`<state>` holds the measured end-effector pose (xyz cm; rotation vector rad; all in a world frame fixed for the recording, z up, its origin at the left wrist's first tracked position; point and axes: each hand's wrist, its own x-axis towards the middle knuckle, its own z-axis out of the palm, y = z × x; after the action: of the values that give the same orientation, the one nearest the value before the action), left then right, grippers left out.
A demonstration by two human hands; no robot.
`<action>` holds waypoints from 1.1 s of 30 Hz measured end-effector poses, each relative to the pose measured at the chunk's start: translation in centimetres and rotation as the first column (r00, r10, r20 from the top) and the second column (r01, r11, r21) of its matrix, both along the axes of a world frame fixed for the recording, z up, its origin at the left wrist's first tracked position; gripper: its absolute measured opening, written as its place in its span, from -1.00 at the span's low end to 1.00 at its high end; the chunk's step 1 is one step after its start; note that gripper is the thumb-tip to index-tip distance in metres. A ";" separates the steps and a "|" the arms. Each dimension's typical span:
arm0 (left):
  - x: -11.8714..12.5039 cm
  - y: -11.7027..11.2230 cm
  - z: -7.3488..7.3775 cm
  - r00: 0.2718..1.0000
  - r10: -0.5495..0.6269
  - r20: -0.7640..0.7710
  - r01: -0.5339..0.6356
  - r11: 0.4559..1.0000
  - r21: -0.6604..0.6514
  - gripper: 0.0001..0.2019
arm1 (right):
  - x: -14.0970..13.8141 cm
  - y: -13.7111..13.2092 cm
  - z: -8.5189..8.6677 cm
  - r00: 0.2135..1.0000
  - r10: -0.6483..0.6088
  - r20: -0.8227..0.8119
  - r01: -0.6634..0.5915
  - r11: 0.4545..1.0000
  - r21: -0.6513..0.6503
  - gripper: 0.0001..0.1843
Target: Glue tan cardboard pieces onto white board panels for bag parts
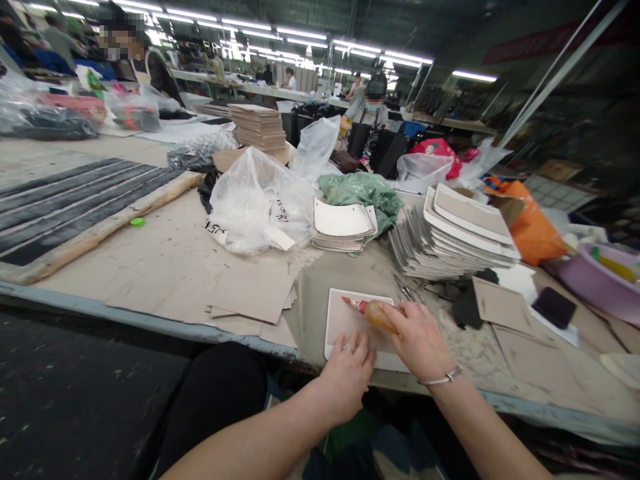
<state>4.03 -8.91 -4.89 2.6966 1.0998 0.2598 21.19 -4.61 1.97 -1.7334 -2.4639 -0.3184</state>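
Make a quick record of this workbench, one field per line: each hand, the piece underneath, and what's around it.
Left hand: resting on the flat beige, white-edged rectangular panel
Right hand: gripping an amber bottle-like tool with a reddish tip
Tip: over the panel; contact unclear
Left of panel: overlapping thin beige rectangular sheets
Beyond panel: short stack of white, curved-edge pieces; crumpled green plastic bag behind it
Far right: round purple basin
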 end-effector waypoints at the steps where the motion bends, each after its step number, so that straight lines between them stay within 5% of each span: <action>1: 0.0 0.0 0.1 1.000 -0.004 -0.001 0.004 1.000 -0.015 -0.36 | 0.4 -0.2 0.1 1.000 -0.015 0.005 0.015 1.000 0.001 -0.54; 11: 0.0 0.3 -0.2 1.000 -0.005 -0.009 0.004 0.994 -0.105 -0.37 | 7.0 -2.4 -0.5 0.984 -0.165 0.073 0.159 0.985 0.073 -0.54; 18: 0.0 0.1 0.1 1.000 0.002 -0.031 -0.006 0.993 -0.120 -0.38 | 8.4 -3.4 -0.4 0.972 -0.216 0.090 0.209 0.974 0.083 -0.53; 23: 0.1 0.1 0.2 1.000 0.005 -0.024 -0.007 0.995 -0.099 -0.37 | 5.9 -2.9 -1.0 0.981 -0.192 0.034 0.189 0.980 0.068 -0.53; 29: 0.2 0.2 0.9 0.999 0.012 -0.042 -0.018 0.992 -0.123 -0.35 | -0.7 -1.3 -0.9 0.988 -0.127 -0.092 0.126 0.992 -0.018 -0.53; 33: 0.2 0.2 0.9 0.999 0.026 -0.021 -0.027 0.996 -0.088 -0.25 | -2.9 -0.2 -1.6 0.919 -0.052 -0.390 0.017 0.996 -0.092 -0.54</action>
<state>4.24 -8.73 -4.02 2.6141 1.1259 0.1839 18.27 -4.78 0.34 -1.6768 -2.1858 0.1284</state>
